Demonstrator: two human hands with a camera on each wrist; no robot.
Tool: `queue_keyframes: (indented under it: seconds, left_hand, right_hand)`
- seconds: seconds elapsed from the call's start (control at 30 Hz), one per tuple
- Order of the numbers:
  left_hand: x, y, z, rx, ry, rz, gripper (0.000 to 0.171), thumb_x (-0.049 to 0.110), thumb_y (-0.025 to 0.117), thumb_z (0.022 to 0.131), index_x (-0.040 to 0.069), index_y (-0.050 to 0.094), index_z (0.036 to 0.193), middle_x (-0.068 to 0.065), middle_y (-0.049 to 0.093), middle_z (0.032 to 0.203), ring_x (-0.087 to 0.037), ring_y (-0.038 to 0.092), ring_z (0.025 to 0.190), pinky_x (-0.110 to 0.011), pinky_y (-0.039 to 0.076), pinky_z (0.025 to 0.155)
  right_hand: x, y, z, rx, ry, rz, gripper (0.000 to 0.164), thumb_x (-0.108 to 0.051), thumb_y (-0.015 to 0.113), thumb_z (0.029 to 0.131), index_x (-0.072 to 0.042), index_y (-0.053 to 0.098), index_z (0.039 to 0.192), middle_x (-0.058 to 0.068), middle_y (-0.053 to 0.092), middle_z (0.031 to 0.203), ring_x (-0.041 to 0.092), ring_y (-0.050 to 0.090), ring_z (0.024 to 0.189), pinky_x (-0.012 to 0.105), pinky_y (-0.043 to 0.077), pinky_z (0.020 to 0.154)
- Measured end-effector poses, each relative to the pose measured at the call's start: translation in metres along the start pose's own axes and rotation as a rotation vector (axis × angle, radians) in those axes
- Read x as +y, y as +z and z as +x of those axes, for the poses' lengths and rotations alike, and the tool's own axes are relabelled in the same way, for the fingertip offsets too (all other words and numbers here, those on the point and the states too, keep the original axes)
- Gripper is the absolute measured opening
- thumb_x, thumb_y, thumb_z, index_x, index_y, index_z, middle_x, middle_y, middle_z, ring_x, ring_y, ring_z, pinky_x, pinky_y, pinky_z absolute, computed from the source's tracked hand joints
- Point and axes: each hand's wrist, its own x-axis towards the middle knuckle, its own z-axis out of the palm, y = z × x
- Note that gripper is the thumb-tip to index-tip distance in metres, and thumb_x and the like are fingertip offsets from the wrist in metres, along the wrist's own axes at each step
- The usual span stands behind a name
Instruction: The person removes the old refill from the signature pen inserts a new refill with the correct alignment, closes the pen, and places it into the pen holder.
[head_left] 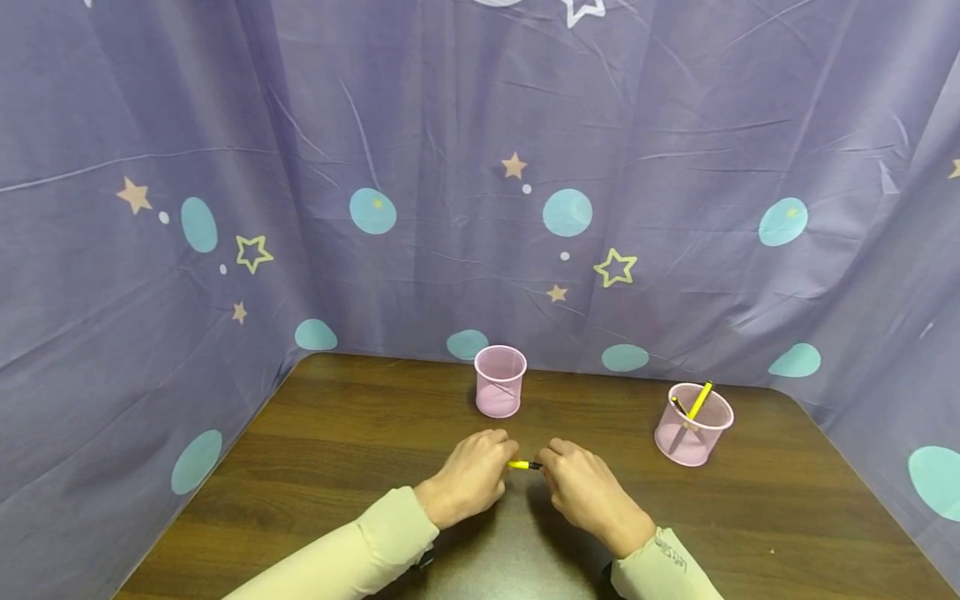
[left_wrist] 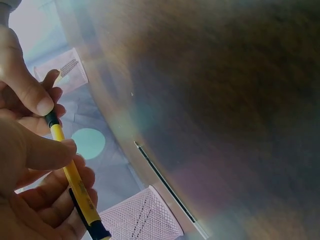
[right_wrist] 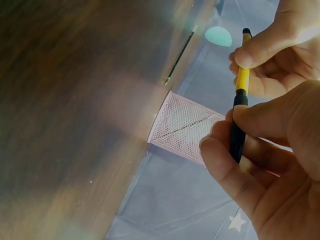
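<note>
Both hands hold one pen with a yellow barrel (head_left: pixel 519 464) and a black grip section (right_wrist: pixel 238 127), over the middle of the table. My left hand (head_left: pixel 472 471) grips the yellow barrel, its thumb lying along it in the left wrist view. My right hand (head_left: pixel 588 492) pinches the black section between thumb and fingers. The two pen parts meet in line between the hands. A thin dark pen refill (left_wrist: pixel 162 177) with a clear end lies on the table near a pink mesh cup (head_left: pixel 498 398); in the head view it does not show.
The pink mesh cup stands beyond the hands. A second pink mesh cup (head_left: pixel 686 450) at the right holds yellow-and-black pens (head_left: pixel 700 401). The brown wooden table (head_left: pixel 360 400) meets a purple patterned curtain (head_left: pixel 450 283) at its back edge.
</note>
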Motion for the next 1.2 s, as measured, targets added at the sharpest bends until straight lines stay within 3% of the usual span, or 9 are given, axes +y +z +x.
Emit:
queue_keyframes:
  seconds: [0.23, 0.57, 0.7, 1.0, 1.2]
  left_hand:
    - [0.0016, -0.0005, 0.0001, -0.028, -0.003, -0.003, 0.020, -0.001, 0.067, 0.066, 0.013, 0.065, 0.081, 0.003, 0.057, 0.075, -0.018, 0.061, 0.072, -0.032, 0.050, 0.064]
    - [0.0031, -0.0021, -0.0002, -0.113, -0.056, -0.050, 0.017, -0.002, 0.062, 0.070, 0.014, 0.057, 0.073, 0.003, 0.055, 0.069, -0.020, 0.061, 0.062, -0.031, 0.045, 0.048]
    - [0.0030, -0.0027, 0.0000, -0.128, -0.061, -0.075, 0.019, -0.003, 0.061, 0.070, 0.015, 0.056, 0.072, 0.004, 0.054, 0.068, -0.019, 0.060, 0.060, -0.030, 0.044, 0.047]
    - [0.0018, 0.0002, -0.0019, -0.046, -0.023, -0.051, 0.017, 0.000, 0.066, 0.072, 0.013, 0.061, 0.079, 0.004, 0.054, 0.074, -0.017, 0.059, 0.070, -0.030, 0.048, 0.059]
    - [0.0014, 0.0030, -0.0022, 0.011, -0.026, -0.035, 0.021, 0.005, 0.074, 0.070, 0.015, 0.057, 0.077, 0.004, 0.052, 0.074, -0.017, 0.058, 0.070, -0.031, 0.047, 0.059]
  right_hand:
    - [0.0013, 0.0010, 0.0000, 0.005, -0.010, -0.012, 0.015, -0.002, 0.072, 0.073, -0.012, 0.065, 0.081, -0.005, 0.054, 0.076, 0.014, 0.058, 0.069, 0.030, 0.050, 0.057]
    - [0.0013, 0.0009, 0.0000, 0.034, -0.036, -0.029, 0.016, -0.001, 0.072, 0.071, -0.012, 0.063, 0.078, -0.005, 0.052, 0.074, 0.014, 0.056, 0.066, 0.029, 0.048, 0.053]
    - [0.0005, 0.0013, -0.0002, 0.031, -0.034, -0.025, 0.016, -0.001, 0.072, 0.071, -0.012, 0.064, 0.079, -0.005, 0.053, 0.075, 0.014, 0.057, 0.067, 0.030, 0.049, 0.054]
    - [-0.0010, 0.0030, -0.0012, 0.001, -0.011, -0.012, 0.015, -0.002, 0.072, 0.072, -0.013, 0.065, 0.080, -0.006, 0.053, 0.075, 0.013, 0.057, 0.067, 0.029, 0.049, 0.054]
    - [-0.0010, 0.0037, -0.0007, 0.006, -0.014, 0.005, 0.015, -0.001, 0.071, 0.073, -0.013, 0.066, 0.081, -0.006, 0.054, 0.076, 0.013, 0.058, 0.067, 0.029, 0.049, 0.055]
